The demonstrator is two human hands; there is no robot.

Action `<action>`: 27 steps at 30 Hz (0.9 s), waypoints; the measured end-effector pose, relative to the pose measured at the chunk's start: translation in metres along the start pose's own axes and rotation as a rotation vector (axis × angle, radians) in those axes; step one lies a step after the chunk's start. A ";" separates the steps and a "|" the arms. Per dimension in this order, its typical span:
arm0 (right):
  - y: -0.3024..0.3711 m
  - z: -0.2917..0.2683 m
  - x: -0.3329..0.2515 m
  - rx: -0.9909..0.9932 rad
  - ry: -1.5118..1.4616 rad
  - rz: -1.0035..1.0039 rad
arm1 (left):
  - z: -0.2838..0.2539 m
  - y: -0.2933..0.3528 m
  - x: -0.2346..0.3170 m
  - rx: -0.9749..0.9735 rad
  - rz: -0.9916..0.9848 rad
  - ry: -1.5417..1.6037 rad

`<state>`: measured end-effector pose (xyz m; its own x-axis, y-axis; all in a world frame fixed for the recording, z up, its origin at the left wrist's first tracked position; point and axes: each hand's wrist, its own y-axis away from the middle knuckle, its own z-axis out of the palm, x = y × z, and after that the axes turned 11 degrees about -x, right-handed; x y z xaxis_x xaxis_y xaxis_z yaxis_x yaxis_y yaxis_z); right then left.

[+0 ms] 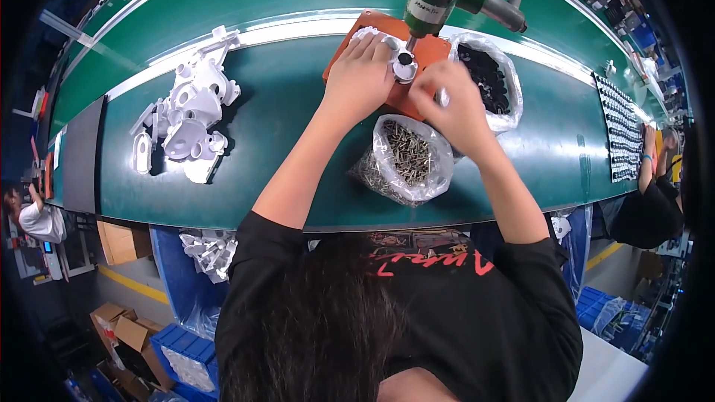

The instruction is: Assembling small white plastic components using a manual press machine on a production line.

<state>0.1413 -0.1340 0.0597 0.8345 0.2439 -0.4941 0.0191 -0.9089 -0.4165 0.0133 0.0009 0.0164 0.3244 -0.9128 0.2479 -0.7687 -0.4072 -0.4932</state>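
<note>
A white plastic housing (404, 71) with a round black piece (405, 59) in it lies on an orange plate (428, 52), below the spindle of a green drill-press-like machine (426, 11). My left hand (361, 78) holds the housing down from the left, its fingers bent over the far end. Close to the housing's right side is my right hand (456, 100), slightly blurred, with thumb and fingers curled together. Whatever sits between those fingers is hidden. Just below the hands stands a clear bag of small metal pins or screws (408, 152).
An open bag of black parts (484, 78) stands right of the plate. White plastic housings (195, 112) are heaped at left on the green table (290, 104). A rack of small parts (622, 126) is at far right, near another person's arm (649, 156). Blue bins flank me below.
</note>
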 end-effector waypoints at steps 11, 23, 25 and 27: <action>0.027 0.010 -0.032 -0.341 0.218 -0.156 | -0.002 0.001 -0.002 0.050 0.012 0.047; 0.020 0.012 -0.026 -0.383 0.251 -0.213 | -0.001 0.002 -0.004 0.007 -0.020 0.063; 0.020 0.013 -0.025 -0.367 0.213 -0.212 | -0.002 0.003 -0.003 0.024 -0.013 0.052; 0.020 0.013 -0.024 -0.343 0.155 -0.205 | -0.002 0.003 -0.003 0.027 -0.015 0.048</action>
<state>0.1142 -0.1536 0.0530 0.8669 0.4009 -0.2961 0.3529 -0.9133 -0.2032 0.0085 0.0026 0.0159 0.3083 -0.9045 0.2945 -0.7486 -0.4218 -0.5116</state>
